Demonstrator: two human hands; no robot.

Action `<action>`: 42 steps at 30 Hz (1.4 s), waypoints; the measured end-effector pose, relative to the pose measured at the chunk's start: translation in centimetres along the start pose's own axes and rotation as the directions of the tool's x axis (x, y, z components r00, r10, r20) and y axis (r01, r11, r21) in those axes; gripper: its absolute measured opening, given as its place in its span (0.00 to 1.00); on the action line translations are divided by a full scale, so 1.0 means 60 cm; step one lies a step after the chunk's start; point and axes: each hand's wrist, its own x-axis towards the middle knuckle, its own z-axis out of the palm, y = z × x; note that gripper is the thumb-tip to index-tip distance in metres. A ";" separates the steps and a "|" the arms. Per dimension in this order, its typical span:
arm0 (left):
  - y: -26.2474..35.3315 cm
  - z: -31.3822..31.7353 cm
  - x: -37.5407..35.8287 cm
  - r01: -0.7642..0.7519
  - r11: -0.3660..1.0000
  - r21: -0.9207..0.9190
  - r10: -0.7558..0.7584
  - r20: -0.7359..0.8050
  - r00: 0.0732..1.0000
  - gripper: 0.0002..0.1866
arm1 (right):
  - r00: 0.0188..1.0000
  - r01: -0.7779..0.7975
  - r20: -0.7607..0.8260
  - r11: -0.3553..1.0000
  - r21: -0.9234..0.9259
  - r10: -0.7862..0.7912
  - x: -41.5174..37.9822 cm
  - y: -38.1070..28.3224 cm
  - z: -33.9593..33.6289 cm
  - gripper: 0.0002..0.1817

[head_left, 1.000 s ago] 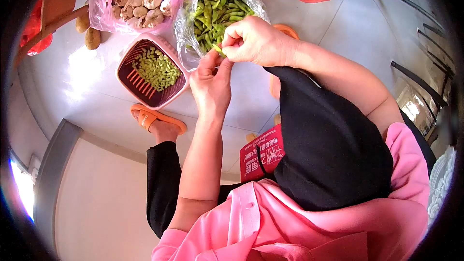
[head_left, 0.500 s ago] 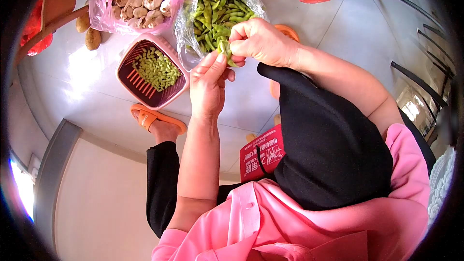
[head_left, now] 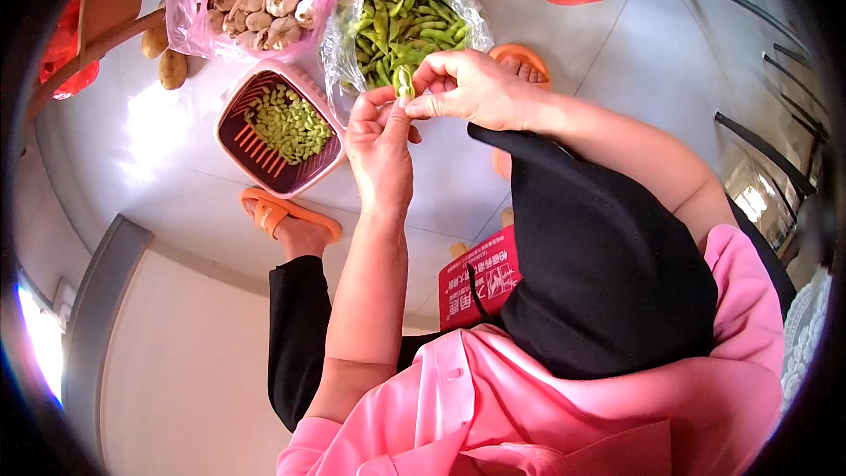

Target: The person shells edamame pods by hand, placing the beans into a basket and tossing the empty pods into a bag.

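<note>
We noted the green pod [head_left: 404, 84] upright between our hands, at the near edge of the clear bag [head_left: 480, 25] of pods. Our left hand [head_left: 381, 137] pinched its lower end, nearly closed; our right hand [head_left: 476, 92], half curled, met its side, grip unclear. Shelled beans [head_left: 289, 126] lay in the pink basket [head_left: 231, 145], left of both hands; garlic [head_left: 282, 2] lay beyond.

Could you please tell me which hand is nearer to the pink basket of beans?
Left. The left hand is just right of the pink basket; the right hand is farther right.
</note>
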 end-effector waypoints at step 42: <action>0.007 0.001 -0.012 -0.091 0.901 0.425 -0.024 0.258 0.966 0.07 | 0.973 0.068 0.231 0.932 -0.355 0.017 -0.022 -0.014 -0.027 0.15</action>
